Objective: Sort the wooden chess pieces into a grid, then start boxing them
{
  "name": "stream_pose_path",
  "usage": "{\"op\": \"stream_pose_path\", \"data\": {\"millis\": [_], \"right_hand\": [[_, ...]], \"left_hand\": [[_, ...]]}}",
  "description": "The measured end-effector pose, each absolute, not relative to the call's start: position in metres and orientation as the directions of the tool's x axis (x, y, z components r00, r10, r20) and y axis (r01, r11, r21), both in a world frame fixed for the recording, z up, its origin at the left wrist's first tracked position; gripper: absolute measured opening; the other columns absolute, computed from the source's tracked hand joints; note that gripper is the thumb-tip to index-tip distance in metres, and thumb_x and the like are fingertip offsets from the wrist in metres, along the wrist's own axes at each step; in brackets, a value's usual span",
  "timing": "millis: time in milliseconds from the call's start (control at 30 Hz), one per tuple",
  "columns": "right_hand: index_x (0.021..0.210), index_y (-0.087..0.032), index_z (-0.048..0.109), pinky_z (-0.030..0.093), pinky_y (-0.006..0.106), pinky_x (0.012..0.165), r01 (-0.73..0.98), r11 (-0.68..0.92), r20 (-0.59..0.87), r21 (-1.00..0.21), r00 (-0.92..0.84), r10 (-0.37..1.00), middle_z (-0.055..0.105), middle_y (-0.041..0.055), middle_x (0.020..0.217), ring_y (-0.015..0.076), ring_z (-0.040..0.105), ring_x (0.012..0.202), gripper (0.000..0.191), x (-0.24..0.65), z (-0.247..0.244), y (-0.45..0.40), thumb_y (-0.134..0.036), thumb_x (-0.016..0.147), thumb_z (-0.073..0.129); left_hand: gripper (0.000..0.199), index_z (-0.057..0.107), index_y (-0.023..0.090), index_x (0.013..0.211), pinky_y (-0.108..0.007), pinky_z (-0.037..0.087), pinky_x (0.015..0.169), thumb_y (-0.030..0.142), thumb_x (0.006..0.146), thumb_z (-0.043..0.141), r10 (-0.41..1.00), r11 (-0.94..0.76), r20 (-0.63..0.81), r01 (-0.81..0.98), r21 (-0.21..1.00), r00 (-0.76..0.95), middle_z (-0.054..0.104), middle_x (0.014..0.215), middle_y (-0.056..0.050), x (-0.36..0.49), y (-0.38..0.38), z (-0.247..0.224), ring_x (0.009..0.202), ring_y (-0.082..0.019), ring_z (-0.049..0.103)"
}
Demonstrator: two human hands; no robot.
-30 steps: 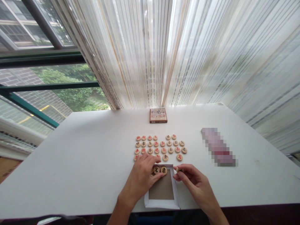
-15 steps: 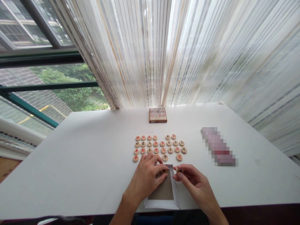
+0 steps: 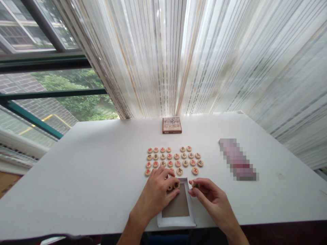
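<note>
My left hand (image 3: 157, 192) reaches over the far left part of a shallow white box tray (image 3: 176, 222). Its thumb and fingers close around a round wooden Chinese chess piece (image 3: 176, 185) with a black character. Part of another piece (image 3: 169, 187) shows beside it, half covered by the fingers. Just right of the tray's rim, my right hand (image 3: 211, 194) pinches a Chinese chess piece (image 3: 195, 184) with dark marking. Beyond the tray, rows of pieces with red or black characters lie face up, including a red one (image 3: 195, 171) and a black one (image 3: 180, 171).
A printed Chinese chess box (image 3: 172, 125) lies at the far side of the white table (image 3: 89, 177). To the right is a pixelated pinkish object (image 3: 237, 160). A striped curtain (image 3: 204, 61) hangs behind the table, with a window on the left.
My left hand has shifted slightly left with the piece, and a second piece beside it now shows. My right hand stays in place, its piece turned a little so the dark marking shows.
</note>
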State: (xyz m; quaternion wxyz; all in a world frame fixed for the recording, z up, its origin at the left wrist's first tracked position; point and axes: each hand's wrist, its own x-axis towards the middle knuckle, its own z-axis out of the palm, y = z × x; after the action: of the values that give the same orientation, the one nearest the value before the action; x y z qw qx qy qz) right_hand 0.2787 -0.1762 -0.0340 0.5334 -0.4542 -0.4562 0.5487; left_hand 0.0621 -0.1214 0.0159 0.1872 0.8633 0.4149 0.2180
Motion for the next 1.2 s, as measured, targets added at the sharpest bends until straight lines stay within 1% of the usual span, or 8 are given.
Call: {"op": "stream_pose_path", "data": {"millis": [133, 267, 367, 500, 667, 800, 1067, 1200], "right_hand": [[0.108, -0.025, 0.066, 0.06, 0.025, 0.087, -0.182, 0.012, 0.011, -0.983, 0.005, 1.0, 0.073, 0.0028, 0.104, 0.0184, 0.075, 0.091, 0.023, 0.279, -0.036, -0.176, -0.028, 0.088, 0.074], [0.109, -0.026, 0.066, 0.06, 0.026, 0.089, -0.196, 0.016, 0.008, -0.981, 0.039, 0.999, 0.074, 0.0028, 0.104, 0.0197, 0.075, 0.095, 0.024, 0.278, -0.037, -0.176, -0.027, 0.087, 0.075], [0.106, -0.026, 0.068, 0.06, 0.028, 0.09, -0.184, 0.038, 0.027, -0.982, 0.062, 0.998, 0.074, 0.0024, 0.104, 0.02, 0.075, 0.095, 0.021, 0.277, -0.035, -0.177, -0.028, 0.086, 0.075], [0.101, -0.025, 0.072, 0.06, 0.025, 0.087, -0.01, 0.069, 0.069, -0.998, 0.053, 0.996, 0.074, 0.0027, 0.101, 0.0186, 0.073, 0.093, 0.016, 0.275, -0.025, -0.182, -0.029, 0.085, 0.075], [0.101, -0.025, 0.074, 0.057, 0.025, 0.083, 0.248, 0.125, 0.114, -0.961, -0.058, 0.992, 0.072, 0.0052, 0.101, 0.0192, 0.069, 0.094, 0.013, 0.257, -0.003, -0.188, -0.03, 0.091, 0.068], [0.101, -0.023, 0.075, 0.057, 0.025, 0.07, 0.29, 0.118, 0.108, -0.95, -0.051, 0.993, 0.068, 0.0065, 0.097, 0.0178, 0.068, 0.083, 0.019, 0.233, 0.009, -0.189, -0.033, 0.094, 0.061], [0.093, -0.023, 0.073, 0.052, 0.024, 0.072, 0.479, 0.022, -0.003, -0.877, -0.052, 0.999, 0.073, 0.0013, 0.087, 0.0167, 0.068, 0.078, 0.015, 0.209, 0.008, -0.188, -0.024, 0.093, 0.058], [0.086, -0.023, 0.069, 0.049, 0.024, 0.067, 0.541, 0.038, 0.021, -0.84, -0.038, 0.999, 0.072, -0.0013, 0.079, 0.0164, 0.067, 0.072, 0.012, 0.204, 0.004, -0.185, -0.019, 0.092, 0.059]], "left_hand": [[0.026, 0.066, 0.029, 0.108, -0.042, 0.046, 0.095, 0.02, 0.085, 0.073, 0.801, -0.581, 0.257, 0.6, 0.55, 0.54, 0.063, 0.113, -0.003, 0.051, -0.127, 0.016, 0.107, -0.025, 0.056], [0.019, 0.065, 0.027, 0.11, -0.038, 0.048, 0.096, 0.022, 0.093, 0.064, 0.822, -0.56, 0.34, 0.536, 0.632, 0.457, 0.062, 0.11, -0.005, 0.031, -0.145, 0.003, 0.107, -0.022, 0.058], [0.017, 0.065, 0.026, 0.11, -0.035, 0.05, 0.094, 0.02, 0.095, 0.06, 0.863, -0.494, 0.321, 0.522, 0.695, 0.39, 0.061, 0.109, -0.006, 0.017, -0.159, -0.01, 0.106, -0.021, 0.059], [0.018, 0.065, 0.027, 0.112, -0.034, 0.052, 0.092, 0.023, 0.096, 0.059, 0.895, -0.432, 0.276, 0.531, 0.729, 0.349, 0.059, 0.11, -0.006, 0.01, -0.17, -0.016, 0.104, -0.021, 0.061], [0.016, 0.067, 0.027, 0.109, -0.033, 0.053, 0.083, 0.028, 0.096, 0.058, 0.91, -0.392, 0.219, 0.557, 0.732, 0.352, 0.058, 0.098, -0.005, 0.013, -0.17, -0.01, 0.09, -0.02, 0.061], [0.015, 0.067, 0.027, 0.107, -0.035, 0.05, 0.078, 0.03, 0.097, 0.057, 0.909, -0.387, 0.18, 0.6, 0.7, 0.376, 0.06, 0.091, -0.004, 0.013, -0.168, -0.01, 0.083, -0.02, 0.06], [0.014, 0.066, 0.026, 0.105, -0.037, 0.047, 0.079, 0.029, 0.098, 0.054, 0.894, -0.423, 0.194, 0.614, 0.666, 0.405, 0.064, 0.091, -0.004, 0.013, -0.168, -0.01, 0.083, -0.021, 0.059], [0.013, 0.067, 0.024, 0.102, -0.036, 0.047, 0.077, 0.026, 0.097, 0.055, 0.887, -0.446, 0.227, 0.615, 0.651, 0.402, 0.066, 0.091, -0.004, 0.013, -0.168, -0.01, 0.084, -0.022, 0.06]]}}
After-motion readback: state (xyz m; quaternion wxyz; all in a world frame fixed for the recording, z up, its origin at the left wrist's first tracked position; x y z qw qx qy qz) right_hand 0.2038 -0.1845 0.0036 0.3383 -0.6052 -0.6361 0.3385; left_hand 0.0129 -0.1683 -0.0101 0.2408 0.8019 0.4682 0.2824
